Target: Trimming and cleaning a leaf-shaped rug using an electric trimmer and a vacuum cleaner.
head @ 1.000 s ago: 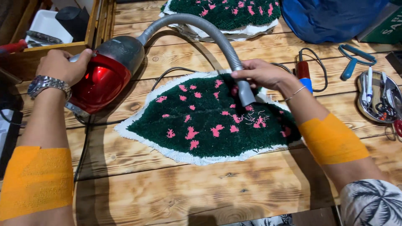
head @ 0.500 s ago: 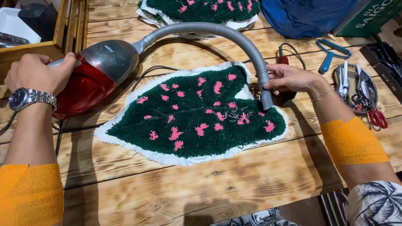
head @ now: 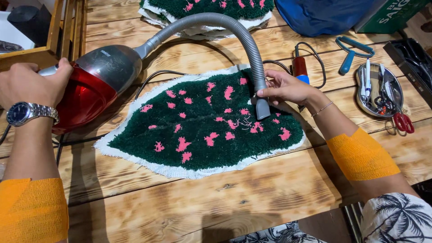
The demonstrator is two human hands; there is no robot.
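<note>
While right hand (head: 285,87) grips hose (head: 252,49), nozzle (head: 262,108) inside rug (head: 202,130) border

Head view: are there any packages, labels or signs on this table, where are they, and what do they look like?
Green box: top right corner beside the blue bag, boxy, dark green with pale lettering.
Small label: on the grey top of the red vacuum, at the left, held by the left hand; tiny, too small to make out.
No screens or signs show.

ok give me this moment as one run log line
left hand on red vacuum body | right hand holds hose nozzle on green tufted rug | loose threads at nozzle
</note>
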